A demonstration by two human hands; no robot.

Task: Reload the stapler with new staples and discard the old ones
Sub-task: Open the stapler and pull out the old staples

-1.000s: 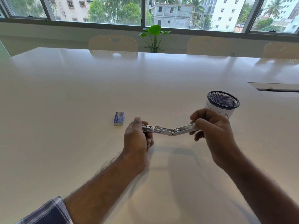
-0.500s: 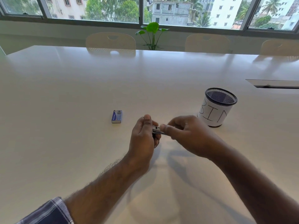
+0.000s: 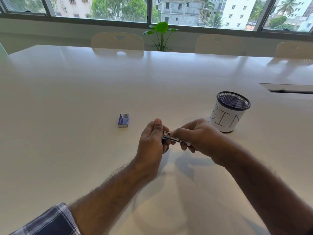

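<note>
Gripping a small metal stapler [image 3: 171, 138] from both ends, the hands are held close together just above the white worktop [image 3: 84, 92], in the near centre of the view. The left hand [image 3: 151, 141] is curled round the stapler's left end, thumb raised and pointing up. The right hand [image 3: 198, 139] is curled round the right end, forefinger and thumb pinched at the top of the metal near the left hand's thumb. Only a short dark stretch of the stapler is seen between the two hands; whether it is open or folded cannot be told. Staples inside it cannot be made out.

A small blue staple box [image 3: 123, 120] is lying flat on the worktop, left of and a little beyond the hands, apart from them. A black mesh cup [image 3: 228, 112] wrapped in white paper lettered "BIN" is standing upright on the worktop to the right, just beyond the right hand; contact cannot be told. Its inside is not shown clearly.

A plaid sleeve [image 3: 50, 221] is seen at the lower left on the left forearm. Cream chairs [image 3: 117, 41] are set along the far edge of the worktop, a green potted plant [image 3: 160, 33] behind it, windows [image 3: 118, 7] beyond. A recessed cable slot [image 3: 288, 88] is seen in the worktop at far right.
</note>
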